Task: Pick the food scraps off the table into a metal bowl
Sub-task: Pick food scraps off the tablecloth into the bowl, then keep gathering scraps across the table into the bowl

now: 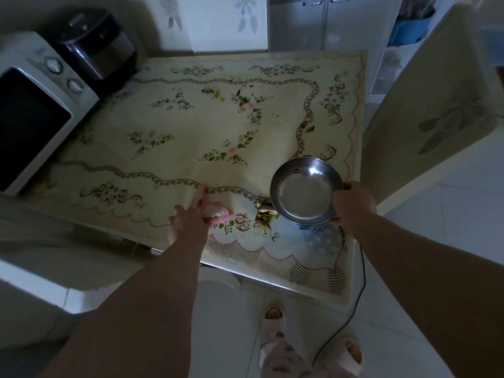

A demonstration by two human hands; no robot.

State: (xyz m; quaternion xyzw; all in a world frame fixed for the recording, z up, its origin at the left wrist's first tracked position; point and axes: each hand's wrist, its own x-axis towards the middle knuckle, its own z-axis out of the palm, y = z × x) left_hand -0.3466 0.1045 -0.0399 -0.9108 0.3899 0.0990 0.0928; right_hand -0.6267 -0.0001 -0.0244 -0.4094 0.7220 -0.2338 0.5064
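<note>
My right hand [353, 204] grips the rim of a metal bowl [305, 190], held tilted just over the table's near right part. One tiny bit lies inside the bowl near its far rim. A pile of yellow-green food scraps [264, 212] lies on the floral tablecloth [177, 159], right against the bowl's left edge. My left hand [188, 218] rests on the cloth left of that pile, fingers closed on a pale pink wad [216, 211]. More scraps lie farther off: one clump [215, 94], another [242, 99] and a third [308, 124] near the right border.
A white toaster oven [35, 113] and a dark cooker [98, 47] stand at the table's left far side. Chair backs stand behind the table [215, 23] and to its right [436, 105]. A black cord [357, 304] hangs off the near right corner to the floor.
</note>
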